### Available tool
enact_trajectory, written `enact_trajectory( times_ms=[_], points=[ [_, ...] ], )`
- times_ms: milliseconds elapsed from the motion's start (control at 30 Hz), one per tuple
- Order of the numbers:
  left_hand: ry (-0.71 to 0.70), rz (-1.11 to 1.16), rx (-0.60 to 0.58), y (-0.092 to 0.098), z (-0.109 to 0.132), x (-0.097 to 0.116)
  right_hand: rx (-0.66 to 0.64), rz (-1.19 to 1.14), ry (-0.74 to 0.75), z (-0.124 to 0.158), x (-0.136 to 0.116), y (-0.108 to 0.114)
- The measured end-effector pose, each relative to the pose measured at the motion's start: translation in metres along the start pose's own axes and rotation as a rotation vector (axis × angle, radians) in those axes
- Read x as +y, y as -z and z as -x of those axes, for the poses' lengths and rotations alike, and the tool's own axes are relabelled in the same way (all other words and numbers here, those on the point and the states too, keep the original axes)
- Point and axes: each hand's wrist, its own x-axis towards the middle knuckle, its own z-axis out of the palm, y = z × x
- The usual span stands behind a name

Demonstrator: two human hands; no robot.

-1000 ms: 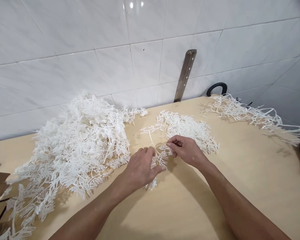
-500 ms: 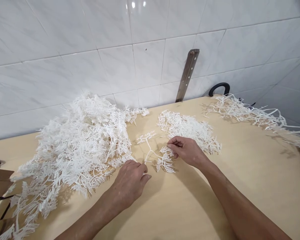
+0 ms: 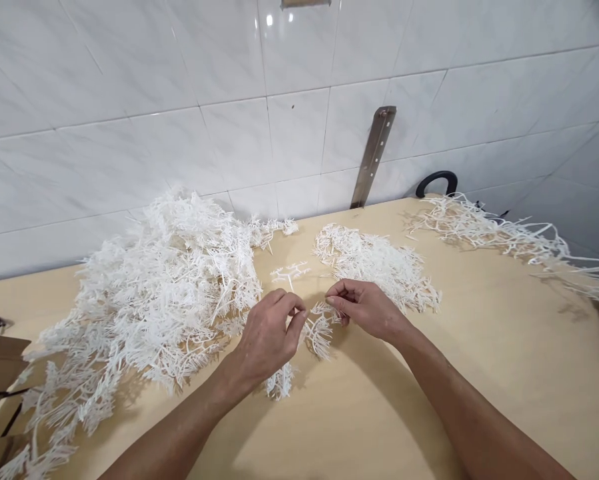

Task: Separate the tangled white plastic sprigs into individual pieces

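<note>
A white plastic branch (image 3: 318, 337) with needle-like tufts is held low over the table between my hands. My left hand (image 3: 274, 330) pinches its stem with thumb and forefinger, and part of the stem is hidden behind the fingers. One tuft (image 3: 280, 382) hangs below that hand, and a bare forked end (image 3: 290, 272) sticks out beyond it. With fingertips closed, my right hand (image 3: 366, 310) is at the branch's right-hand tuft; a small bit of it seems to be in the pinch.
A large heap of white tufted branches (image 3: 179, 287) covers the table's left. Behind my right hand lies a flatter pile of loose tufts (image 3: 379, 263). Bare white stems (image 3: 499, 227) are at the far right, near a black curved handle (image 3: 436, 179). A metal strip (image 3: 374, 157) leans on the tiled wall.
My left hand has risen and moved right onto the stem. The branch has turned, with a lower tuft now showing under that hand. My right hand has shifted slightly left.
</note>
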Motion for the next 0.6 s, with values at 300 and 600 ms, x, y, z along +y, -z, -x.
enact_trajectory(
  times_ms=[300, 600],
  points=[
    [0.143, 0.154, -0.177, -0.016, 0.002, 0.005, 0.023, -0.034, -0.001, 0.000, -0.003, -0.004],
    [0.243, 0.064, -0.204, -0.031, 0.011, -0.012, 0.209, -0.083, -0.062, -0.006, 0.012, -0.003]
  ],
)
